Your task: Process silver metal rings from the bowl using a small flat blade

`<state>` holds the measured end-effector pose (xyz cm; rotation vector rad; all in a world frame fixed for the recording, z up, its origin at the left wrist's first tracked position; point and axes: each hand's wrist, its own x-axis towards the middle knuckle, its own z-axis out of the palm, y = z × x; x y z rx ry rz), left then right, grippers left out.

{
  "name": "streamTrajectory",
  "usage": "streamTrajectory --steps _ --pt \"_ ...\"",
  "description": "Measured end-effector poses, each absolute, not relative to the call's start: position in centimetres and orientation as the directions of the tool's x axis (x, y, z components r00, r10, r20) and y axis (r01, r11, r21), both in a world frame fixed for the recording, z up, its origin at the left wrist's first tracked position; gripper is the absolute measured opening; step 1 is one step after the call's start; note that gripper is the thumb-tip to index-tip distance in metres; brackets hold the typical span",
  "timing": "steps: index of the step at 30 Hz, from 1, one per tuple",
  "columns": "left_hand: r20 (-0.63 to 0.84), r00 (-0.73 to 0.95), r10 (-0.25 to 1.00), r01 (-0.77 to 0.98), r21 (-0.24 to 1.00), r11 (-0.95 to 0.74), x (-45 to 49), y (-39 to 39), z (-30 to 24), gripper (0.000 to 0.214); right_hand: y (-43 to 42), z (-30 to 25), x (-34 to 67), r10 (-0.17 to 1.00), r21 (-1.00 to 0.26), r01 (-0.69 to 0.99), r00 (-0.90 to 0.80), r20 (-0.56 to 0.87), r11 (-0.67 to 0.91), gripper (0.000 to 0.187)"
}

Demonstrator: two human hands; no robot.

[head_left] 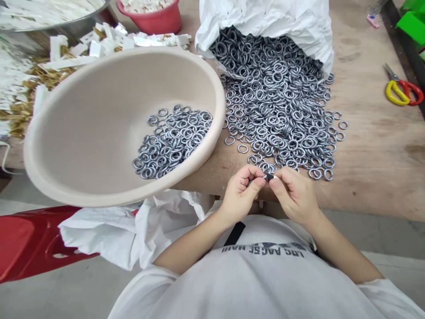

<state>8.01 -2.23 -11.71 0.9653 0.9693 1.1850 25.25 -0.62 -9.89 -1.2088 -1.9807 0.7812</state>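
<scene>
"Small black-and-white piece (269, 177), where's that?"

"Pinched between the fingertips of the left hand (238, 195) and right hand (295, 196), both nearly closed, at the front edge of the bench (372, 177)."

"What's close by?"

"Loose metal rings (279, 115) just beyond the hands, and a tilted beige basin (93, 110) holding more on the left."

basin (83, 110) as landmark | left of it: white strips (89, 48) obstruct | behind it: bag (265, 26) | right of it: rings (279, 110) cover desk (372, 146), passage beyond them to scissors (403, 91)
</scene>
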Motion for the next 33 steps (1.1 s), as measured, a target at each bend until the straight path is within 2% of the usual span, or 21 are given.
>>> streamTrajectory --steps 12,16,18,22,24,29,33 --pt "-0.120 0.114 0.986 -0.289 0.946 0.148 8.2 -2.6 -12.5 0.030 -0.6 -10.2 25.0 0.890 -0.724 0.541 -0.392 0.234 0.429 0.035" --pt "-0.111 0.144 0.983 -0.344 0.926 0.155 7.9 -3.2 -12.3 0.030 1.1 -10.8 26.1 0.958 -0.705 0.650 -0.223 0.179 0.283 0.039" --pt "-0.115 0.136 0.984 -0.418 0.894 0.162 7.5 -3.3 -12.0 0.029 2.0 -11.1 26.6 0.972 -0.629 0.741 -0.157 0.176 0.234 0.036" --pt "-0.227 0.136 0.964 -0.630 0.731 0.261 6.8 -2.6 -11.1 0.034 2.6 -11.5 26.4 0.959 -0.392 0.875 -0.247 0.141 0.284 0.033" --pt "-0.291 0.141 0.946 -0.671 0.675 0.308 6.5 -2.2 -10.8 0.039 2.5 -11.6 26.0 0.955 -0.323 0.899 -0.269 0.127 0.296 0.031" --pt "-0.373 0.141 0.917 -0.667 0.649 0.367 5.9 -1.5 -10.5 0.024 2.5 -11.7 25.7 0.951 -0.352 0.885 -0.267 0.156 0.306 0.026" --pt "-0.408 0.106 0.907 -0.677 0.638 0.366 5.3 -1.0 -10.5 0.027 2.6 -11.7 25.5 0.934 -0.392 0.849 -0.299 0.196 0.354 0.030"
